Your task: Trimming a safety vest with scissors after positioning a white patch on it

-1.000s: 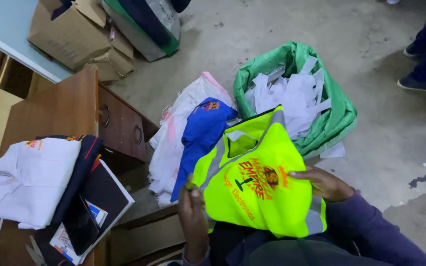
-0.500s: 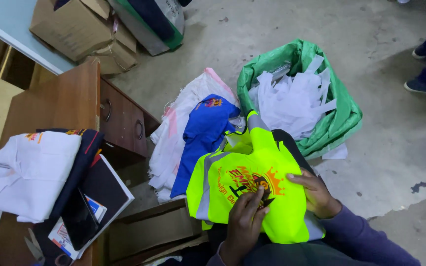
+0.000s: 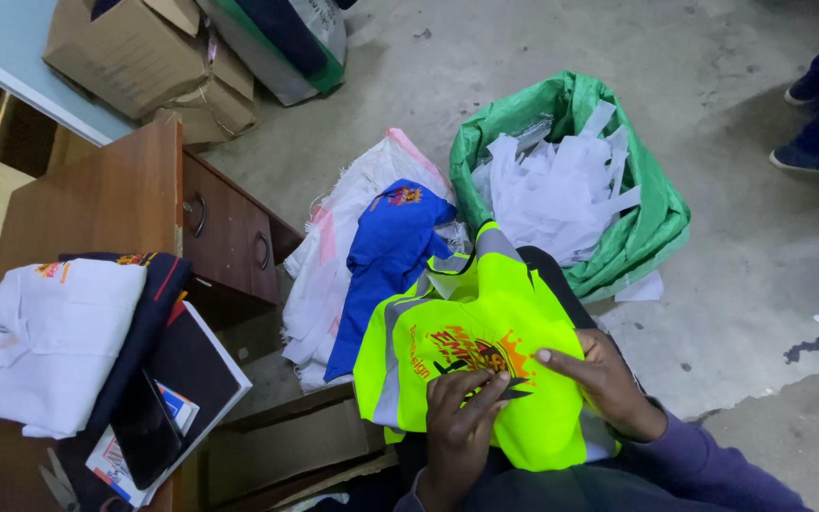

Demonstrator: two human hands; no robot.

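A neon yellow safety vest point(image 3: 485, 322) with grey reflective strips and an orange and black print lies across my lap. My left hand point(image 3: 462, 417) rests on the print, its fingertips pinching at the black part of the design. My right hand point(image 3: 599, 379) lies flat on the vest just right of the print, fingers pointing left and pressing the fabric down. Just beyond the vest a blue shirt point(image 3: 386, 256) lies on a heap of white and pink garments point(image 3: 334, 246).
A green sack point(image 3: 656, 213) full of white paper strips stands ahead on the concrete floor. A wooden desk point(image 3: 106, 199) at left carries folded white and dark shirts point(image 3: 49, 332), a notebook and scissors. Cardboard boxes point(image 3: 135, 57) stand at the far left. Another person's shoes point(image 3: 817, 156) are at the right.
The vest was held up spread out; it has come down onto my lap. My left hand moved from the vest's edge onto the print, and my right hand shifted beside it.
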